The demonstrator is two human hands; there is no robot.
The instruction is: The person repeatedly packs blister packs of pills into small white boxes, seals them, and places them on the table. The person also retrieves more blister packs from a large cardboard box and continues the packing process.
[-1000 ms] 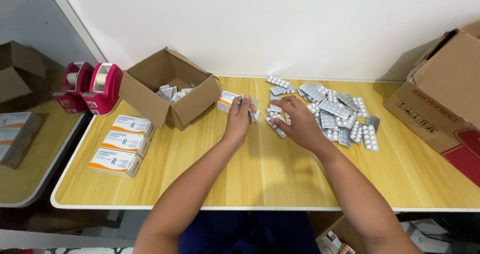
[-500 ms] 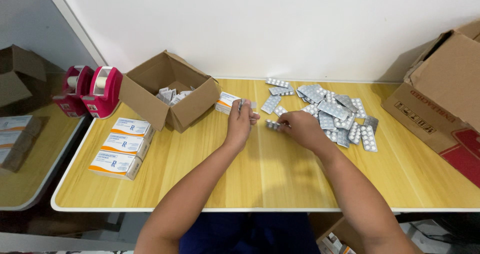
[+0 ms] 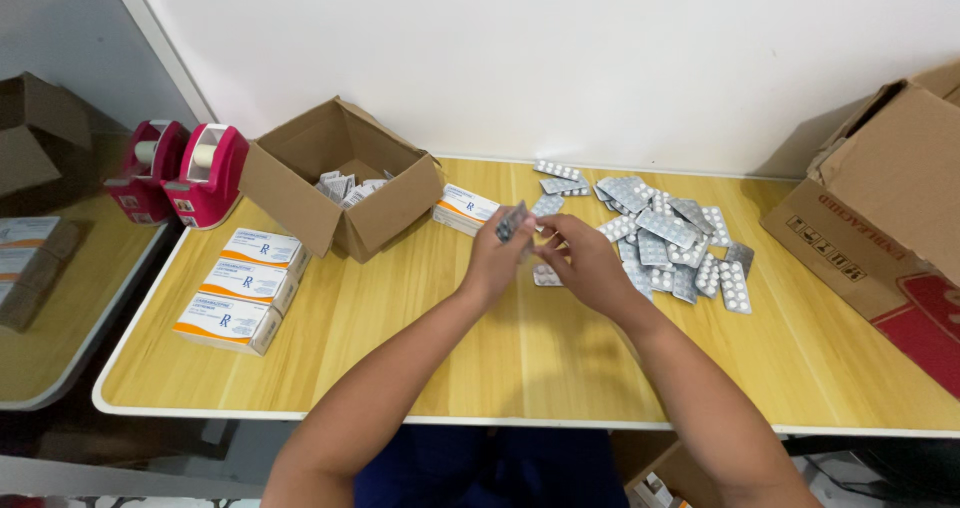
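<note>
Left hand [image 3: 497, 260] pinched a few blister strips [image 3: 512, 222], raised above the table [image 3: 420, 368] beside the pile [image 3: 668, 238]. Right hand [image 3: 583, 261] closed on their near end. Best squared edge-to-edge before boxing.

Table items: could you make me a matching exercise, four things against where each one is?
Things:
1. tape dispensers
2. blister packs
3. stacked cartons
4. open box

Places:
A. loose pile right of the hands
B. far left, off the table's corner
C. row along the table's left edge
D. back left of the table, holding small packs

Pairs: 1-B, 2-A, 3-C, 4-D
</note>
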